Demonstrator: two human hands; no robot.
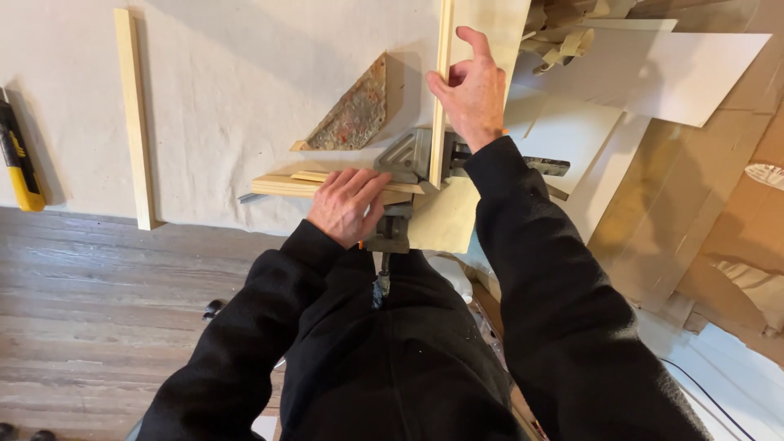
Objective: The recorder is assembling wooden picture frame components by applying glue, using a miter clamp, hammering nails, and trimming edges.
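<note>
A grey metal corner clamp (pixel 406 157) sits on a pale cloth-covered surface (pixel 229 73) and joins two wooden strips at a right angle. My left hand (pixel 346 204) presses flat on the horizontal wooden strip (pixel 282 185) beside the clamp. My right hand (pixel 469 88) grips the upright wooden strip (pixel 442 49), which runs away from me toward the top edge. A triangular mottled board (pixel 353 114) lies inside the corner. The clamp's screw handle (pixel 381 282) points toward my body.
A loose wooden strip (pixel 135 114) lies at the left on the cloth. A yellow and black tool (pixel 18 159) rests at the far left edge. White boards (pixel 686 65) and brown cardboard (pixel 694 204) are piled at the right. Wooden floor (pixel 98 327) shows below.
</note>
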